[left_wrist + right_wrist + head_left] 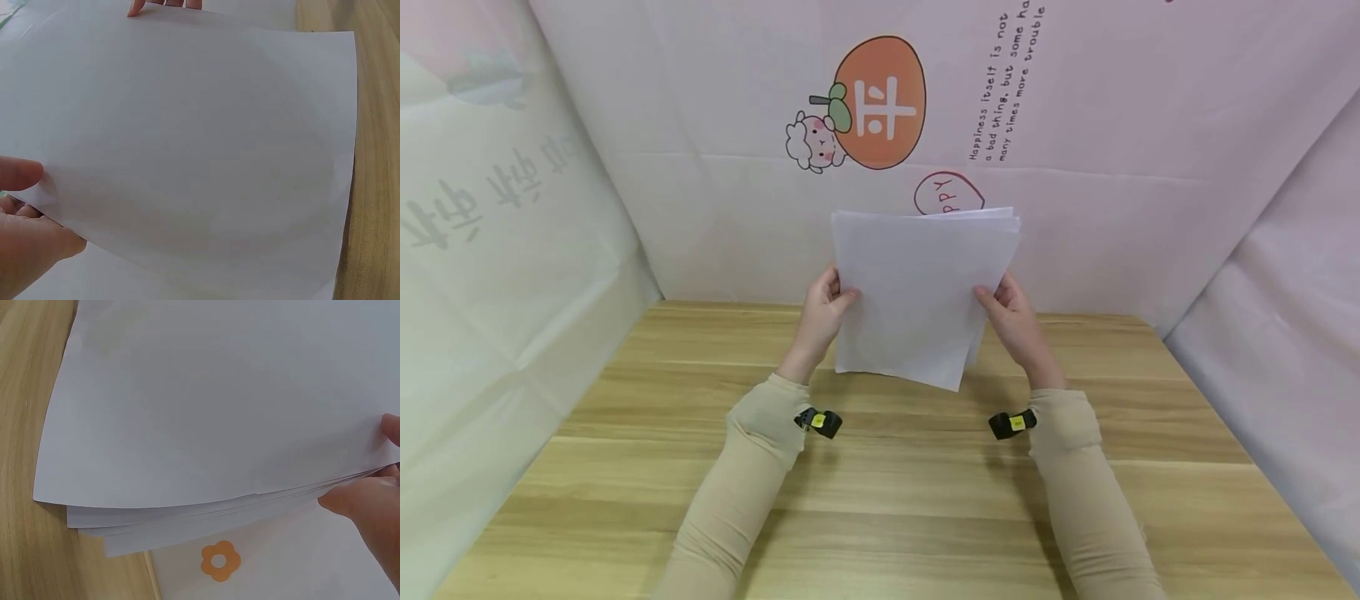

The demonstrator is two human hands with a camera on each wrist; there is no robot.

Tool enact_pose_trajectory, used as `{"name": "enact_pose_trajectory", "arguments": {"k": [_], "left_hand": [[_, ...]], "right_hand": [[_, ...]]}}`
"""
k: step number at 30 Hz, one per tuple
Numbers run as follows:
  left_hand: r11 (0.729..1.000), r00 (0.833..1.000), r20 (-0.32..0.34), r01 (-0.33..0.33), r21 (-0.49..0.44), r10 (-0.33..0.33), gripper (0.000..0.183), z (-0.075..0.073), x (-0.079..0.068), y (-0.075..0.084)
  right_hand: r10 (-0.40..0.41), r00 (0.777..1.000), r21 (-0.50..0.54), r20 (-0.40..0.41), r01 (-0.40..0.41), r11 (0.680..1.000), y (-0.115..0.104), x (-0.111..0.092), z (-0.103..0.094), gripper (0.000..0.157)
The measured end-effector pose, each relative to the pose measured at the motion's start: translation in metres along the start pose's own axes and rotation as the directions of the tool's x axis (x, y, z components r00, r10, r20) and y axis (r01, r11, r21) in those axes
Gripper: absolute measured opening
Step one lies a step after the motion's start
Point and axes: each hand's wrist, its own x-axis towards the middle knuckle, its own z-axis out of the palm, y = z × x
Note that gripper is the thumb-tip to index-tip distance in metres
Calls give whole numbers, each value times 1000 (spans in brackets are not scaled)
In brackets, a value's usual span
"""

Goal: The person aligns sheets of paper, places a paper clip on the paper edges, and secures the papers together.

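Note:
A stack of white paper sheets (917, 292) is held up over the far part of the table. My left hand (824, 310) grips its left edge, thumb on the front face and fingers behind. The right edge is pinched the same way by my right hand (1013, 321). In the right wrist view the sheets (187, 425) fan out unevenly along their lower edge, several layers showing beside the right hand (369, 500). The left wrist view shows the front sheet (200, 144) slightly bowed, with the left thumb (22, 173) pressing its edge. The fingers behind the paper are mostly hidden.
Below lies a wooden table (895, 492) with light grain. Behind it hangs a pale printed cloth (737, 225) with an orange fruit drawing (883, 104) and lettering. More cloth encloses both sides. Both wrists wear black camera mounts (827, 423) over beige sleeves.

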Motion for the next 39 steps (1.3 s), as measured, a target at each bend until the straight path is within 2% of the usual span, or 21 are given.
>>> {"name": "enact_pose_trajectory", "arguments": {"k": [11, 17, 28, 39], "left_hand": [[999, 999, -15, 41, -7, -41, 39, -1, 0, -1], [998, 997, -31, 66, 20, -66, 39, -2, 1, -3], [997, 997, -48, 56, 47, -54, 40, -1, 1, -7], [997, 997, -25, 70, 19, -70, 43, -2, 2, -10]], "right_hand": [[25, 1000, 18, -3, -25, 1000, 6, 0, 3, 52], [31, 1000, 40, -5, -31, 999, 8, -1, 5, 53], [54, 999, 117, -1, -53, 992, 13, -1, 6, 55], [86, 996, 81, -7, -85, 993, 15, 1, 6, 57]]}}
